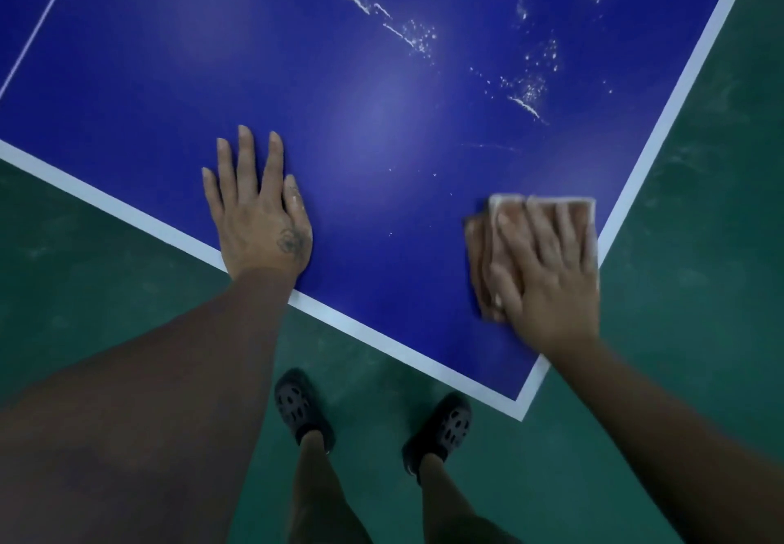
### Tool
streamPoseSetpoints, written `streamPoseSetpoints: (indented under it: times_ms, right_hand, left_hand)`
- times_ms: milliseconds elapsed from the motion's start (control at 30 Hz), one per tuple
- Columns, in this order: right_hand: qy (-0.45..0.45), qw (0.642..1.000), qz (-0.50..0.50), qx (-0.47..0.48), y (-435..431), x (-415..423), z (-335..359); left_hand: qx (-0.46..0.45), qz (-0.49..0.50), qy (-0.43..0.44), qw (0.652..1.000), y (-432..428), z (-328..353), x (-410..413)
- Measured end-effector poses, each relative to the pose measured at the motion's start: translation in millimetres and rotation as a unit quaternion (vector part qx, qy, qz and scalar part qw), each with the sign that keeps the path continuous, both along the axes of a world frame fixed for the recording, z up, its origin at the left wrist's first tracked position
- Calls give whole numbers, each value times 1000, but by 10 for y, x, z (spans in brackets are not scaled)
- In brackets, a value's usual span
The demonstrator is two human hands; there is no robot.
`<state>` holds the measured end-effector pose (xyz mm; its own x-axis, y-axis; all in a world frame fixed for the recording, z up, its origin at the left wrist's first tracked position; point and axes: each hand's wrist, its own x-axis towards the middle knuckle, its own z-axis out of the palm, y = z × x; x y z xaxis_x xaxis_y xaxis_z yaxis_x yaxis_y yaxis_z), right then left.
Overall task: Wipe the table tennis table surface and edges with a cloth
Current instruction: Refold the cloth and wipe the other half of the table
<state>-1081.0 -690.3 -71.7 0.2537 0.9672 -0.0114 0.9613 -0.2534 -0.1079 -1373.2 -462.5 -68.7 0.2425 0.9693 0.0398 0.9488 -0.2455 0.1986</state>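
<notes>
1. A blue tabletop [360, 119] with a white border line is seen from above; its near corner points toward 5 o'clock, close to the person's feet.
2. The left hand [259, 212] is laid flat on the blue surface at about 9 o'clock from the frame's centre, fingers spread and pointing toward 12 o'clock, with the wrist crossing the white edge band. Nothing is held in it.
3. The right hand [547, 272] is pressed palm-down on a folded cloth [547, 208] at roughly 3 o'clock — the fingers are extended flat over it rather than curled around it.
4. The cloth is brownish-orange with a paler edge, and it lies on the tabletop just beside the right-hand white border, near the corner. Part of it shows beyond the fingertips toward 12 o'clock and beside the thumb toward 9 o'clock.
5. White specks and streaks [530, 81] are scattered on the blue surface toward 1 o'clock, well apart from the cloth; a further broken line of residue [360, 0] runs toward 12 o'clock.
6. A thin white line [42, 30] is visible at 10 o'clock.
7. A green floor [700, 204] surrounds the tabletop, and two dark perforated clogs [303, 407] are seen at 6 o'clock — one under each bare leg.
</notes>
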Motion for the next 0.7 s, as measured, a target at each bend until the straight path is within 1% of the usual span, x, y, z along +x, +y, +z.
streamPoseSetpoints:
  times_ms: [67, 133, 200, 300, 367, 433, 567, 633, 700]
  right_hand:
    - [-8, 997, -77, 6, 388, 171, -13]
    - [-3, 990, -139, 0, 635, 163, -26]
    - [-2, 988, -157, -1, 615, -22, -29]
    - [3, 997, -82, -1, 255, -476, -22]
    - [12, 999, -51, -3, 112, -611, -26]
    - [10, 998, -57, 7, 291, -545, -27]
    - [37, 995, -91, 17, 1048, -473, -21]
    - [42, 997, -70, 17, 1367, -604, 5]
    - [43, 999, -7, 18, 1501, -800, 8]
  left_hand:
    - [8, 0, -2, 1000, -4, -12, 1]
    - [12, 1, -4, 1000, 4, -17, -4]
    - [12, 0, -4, 1000, -1, -19, -4]
    - [13, -1, -2, 1000, 5, -18, 2]
    - [15, -1, -1, 1000, 10, -19, 11]
    - [17, -2, 0, 1000, 18, -23, 20]
    - [16, 0, -2, 1000, 12, -36, 4]
    - [17, -2, -3, 1000, 14, -31, 8]
    - [16, 0, -1, 1000, 26, -33, -1]
